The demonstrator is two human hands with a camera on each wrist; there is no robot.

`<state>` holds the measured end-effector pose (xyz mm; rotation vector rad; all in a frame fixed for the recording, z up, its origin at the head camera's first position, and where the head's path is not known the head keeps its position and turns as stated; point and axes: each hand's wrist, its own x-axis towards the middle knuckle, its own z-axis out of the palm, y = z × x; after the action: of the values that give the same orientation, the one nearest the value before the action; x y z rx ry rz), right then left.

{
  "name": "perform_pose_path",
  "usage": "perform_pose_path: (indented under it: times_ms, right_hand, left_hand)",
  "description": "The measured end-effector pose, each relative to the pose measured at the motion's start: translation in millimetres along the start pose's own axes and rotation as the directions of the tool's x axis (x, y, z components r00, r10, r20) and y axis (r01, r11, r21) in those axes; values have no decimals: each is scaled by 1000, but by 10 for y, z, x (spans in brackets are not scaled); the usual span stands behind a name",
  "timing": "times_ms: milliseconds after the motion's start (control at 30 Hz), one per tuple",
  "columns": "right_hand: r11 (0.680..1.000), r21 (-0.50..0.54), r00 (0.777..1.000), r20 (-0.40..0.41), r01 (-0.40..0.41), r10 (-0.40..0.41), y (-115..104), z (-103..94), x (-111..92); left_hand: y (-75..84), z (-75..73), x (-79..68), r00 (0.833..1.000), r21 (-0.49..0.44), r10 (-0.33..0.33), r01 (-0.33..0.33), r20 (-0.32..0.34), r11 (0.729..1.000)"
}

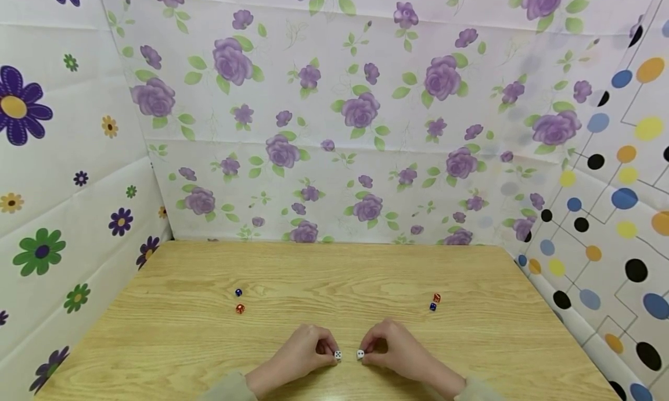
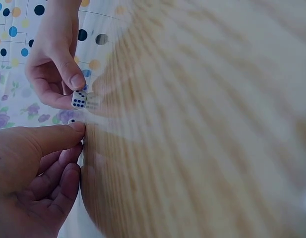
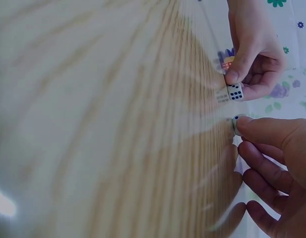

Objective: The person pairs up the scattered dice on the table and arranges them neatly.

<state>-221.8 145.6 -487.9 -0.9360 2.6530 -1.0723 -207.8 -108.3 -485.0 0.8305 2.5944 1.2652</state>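
Head view — left hand, right hand, each pinching one white die — two red dice, two blue dice

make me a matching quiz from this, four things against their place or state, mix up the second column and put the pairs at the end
1 right hand
2 left blue die
3 right blue die
4 table

A just beyond a red die
B wood-grained, under the dice
C pinching a white die
D on the near side of a red die

Pairs: 1-C, 2-A, 3-D, 4-B
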Motion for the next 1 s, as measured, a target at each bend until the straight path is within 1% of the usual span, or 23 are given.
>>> perform_pose_path:
  times_ms: [167,267,433,733,1000]
  right_hand:
    - [1000,-17,1000,-14,23,-23,-17,26,12]
    - [999,-9,999,-20,31,-31,-35,39,18]
    - [999,28,1000,-8,19,-19,-79,59,44]
    - [999,16,999,-1,32,-32,-106,104,69]
    - [999,28,1000,8,27,-27,-122,123,92]
  left_hand:
    - [8,1,6,1000,2,3,-3,2,1000]
    - [8,5,12,1000,6,9,-9,0,1000]
    - [12,19,11,1000,15,19,-19,-5,1000]
    - [32,28,8,1000,-3,27,-28,-11,1000]
    - [37,28,0,1000,-7,10,-10,2,1000]
